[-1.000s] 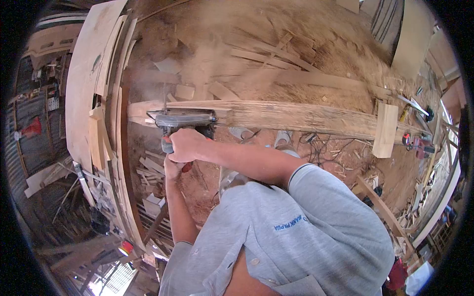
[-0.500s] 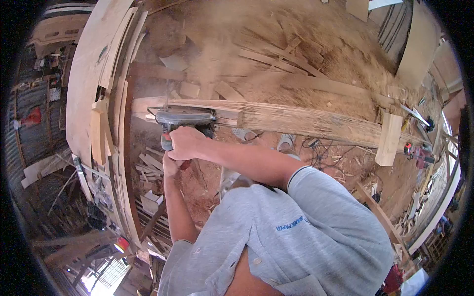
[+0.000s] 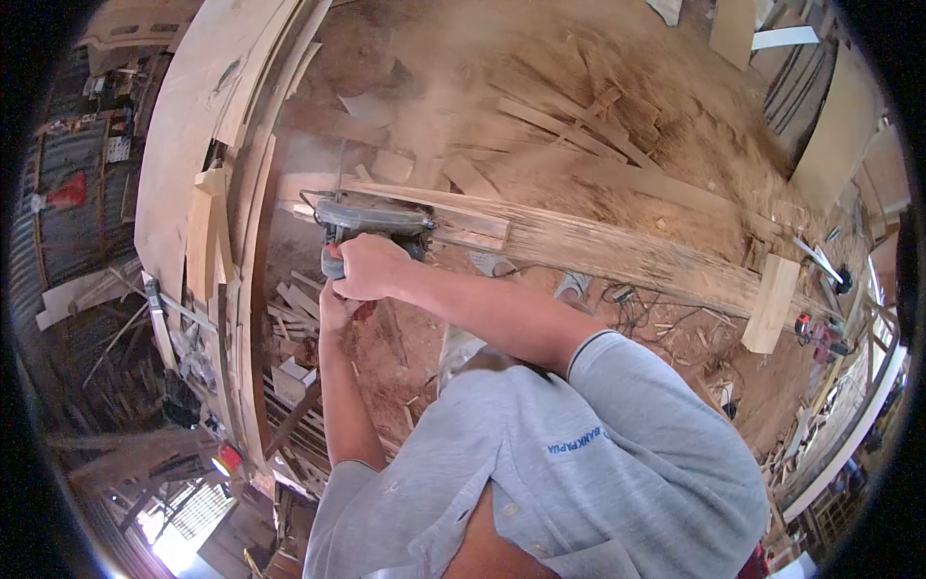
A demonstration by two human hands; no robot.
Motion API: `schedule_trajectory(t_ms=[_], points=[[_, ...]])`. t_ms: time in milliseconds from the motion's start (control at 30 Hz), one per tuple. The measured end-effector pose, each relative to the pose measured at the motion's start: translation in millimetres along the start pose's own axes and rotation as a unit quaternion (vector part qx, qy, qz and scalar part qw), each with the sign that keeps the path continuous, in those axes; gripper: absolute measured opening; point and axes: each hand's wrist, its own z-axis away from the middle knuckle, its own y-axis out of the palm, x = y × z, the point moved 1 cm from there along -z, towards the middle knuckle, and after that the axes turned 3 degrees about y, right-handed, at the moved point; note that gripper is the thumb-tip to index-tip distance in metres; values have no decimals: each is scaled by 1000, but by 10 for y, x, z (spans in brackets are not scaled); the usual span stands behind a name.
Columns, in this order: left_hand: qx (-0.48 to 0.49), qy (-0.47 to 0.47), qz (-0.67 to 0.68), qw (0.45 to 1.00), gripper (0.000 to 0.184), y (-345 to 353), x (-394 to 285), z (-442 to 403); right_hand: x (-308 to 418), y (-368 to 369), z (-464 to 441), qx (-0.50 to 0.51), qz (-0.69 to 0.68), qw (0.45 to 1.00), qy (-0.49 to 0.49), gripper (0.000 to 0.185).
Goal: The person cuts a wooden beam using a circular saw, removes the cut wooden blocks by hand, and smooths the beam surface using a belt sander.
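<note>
Near the left end of a long, rough wooden beam (image 3: 598, 245), a grey and black power tool (image 3: 371, 214) with red parts rests on the wood. My right hand (image 3: 374, 266) is closed around its grip, with the arm reaching across from the right. Just below it, my left hand (image 3: 338, 307) is also closed on the tool, near a red part; its fingers are partly hidden. A short wooden piece (image 3: 473, 230) lies on the beam right of the tool. Dust hangs in the air around the tool and above it.
Large boards (image 3: 198, 125) stand along the left. A short wooden block (image 3: 771, 304) lies across the beam's right part, with a red tool (image 3: 820, 338) beyond. Sawdust and offcuts (image 3: 569, 125) cover the ground behind. Cables (image 3: 627, 307) lie below the beam.
The tool has moved left along the beam with both hands on it, and more of the short piece shows to its right. The whole view has turned slightly.
</note>
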Motion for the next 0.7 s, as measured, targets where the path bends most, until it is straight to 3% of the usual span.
schedule_trajectory(t_ms=[67, 167, 700], points=[[2, 50, -40, 998, 59, -186, 335, -136, 31, 8, -35, 3, -6, 1000, 4, 40], [-6, 80, -21, 997, 61, -161, 184, -126, 53, 41, -117, 11, -4, 1000, 4, 40], [-41, 37, -44, 997, 74, -485, 76, -258, 125, 251, -498, 13, -4, 1000, -15, 39]])
